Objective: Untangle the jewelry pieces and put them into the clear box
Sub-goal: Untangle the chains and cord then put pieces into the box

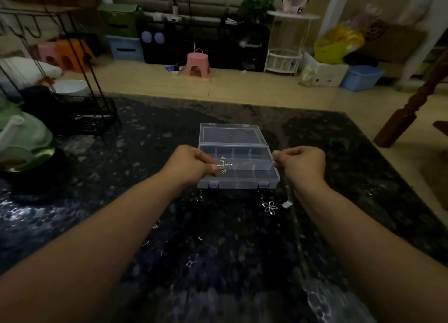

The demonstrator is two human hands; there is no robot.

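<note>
Left hand (191, 164), cross pendant (224, 165) lengthwise toward box (238, 177)

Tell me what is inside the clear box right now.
The clear box lies open on the dark table, and the compartments in view look empty. The left hand holds a silver pendant over them. Both hands cover the end compartments, so those cannot be checked.
</note>
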